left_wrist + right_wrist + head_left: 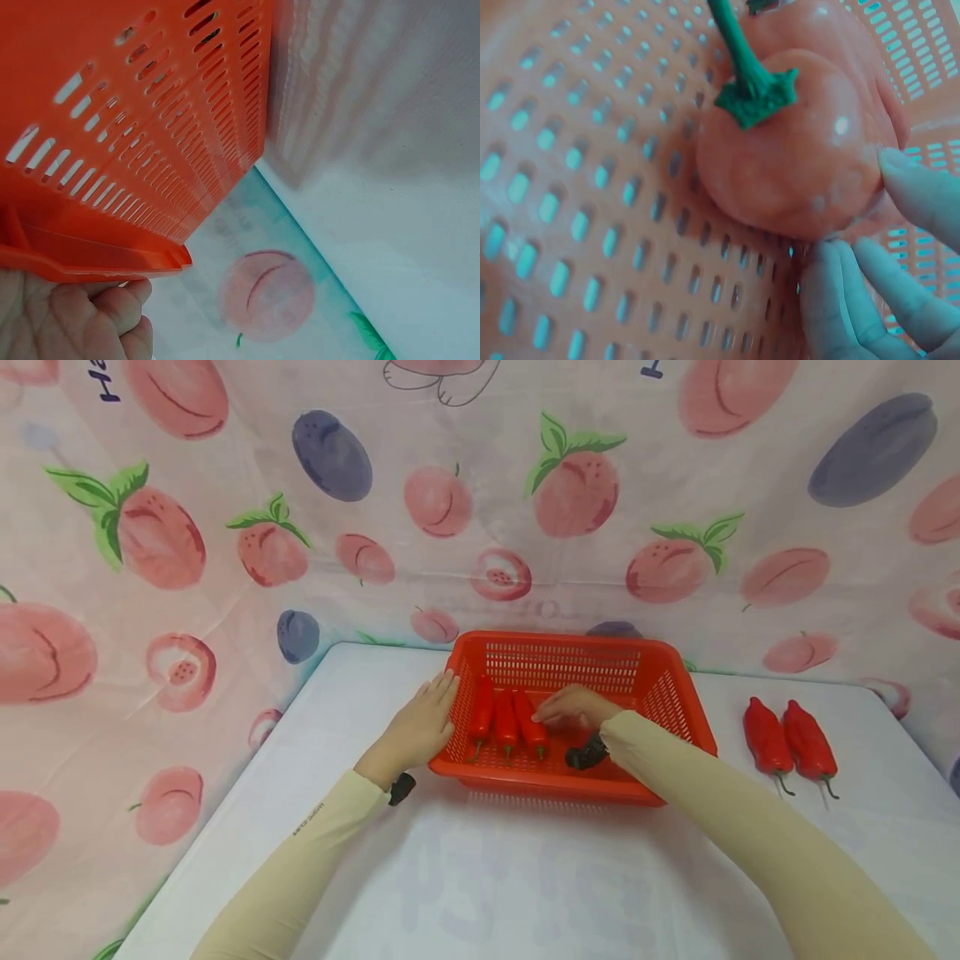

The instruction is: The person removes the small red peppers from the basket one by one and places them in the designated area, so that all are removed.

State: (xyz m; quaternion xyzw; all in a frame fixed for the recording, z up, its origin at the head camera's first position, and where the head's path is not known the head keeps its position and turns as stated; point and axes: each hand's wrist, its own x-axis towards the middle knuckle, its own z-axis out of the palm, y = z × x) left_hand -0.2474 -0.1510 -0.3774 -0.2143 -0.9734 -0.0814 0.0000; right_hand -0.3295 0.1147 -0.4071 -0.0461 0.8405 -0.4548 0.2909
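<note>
A red plastic basket (570, 787) with slotted walls stands on the white table. Inside its left part, three red peppers (506, 720) lie side by side, green stems toward the front. My left hand (420, 722) rests at the basket's left rim with fingers extended; the left wrist view has its fingers (112, 307) against the lip. Reaching into the basket, my right hand (576, 703) pinches the rightmost pepper (529, 720). In the right wrist view the thumb (922, 187) touches one side of that pepper (787, 165) and the fingertips meet its lower edge.
Two more red peppers (787, 742) lie on the table right of the basket, stems toward the front. A cloth (495, 560) printed with fruit hangs behind and left of the table (540, 877). Dark wrist cameras (587, 752) sit at both wrists.
</note>
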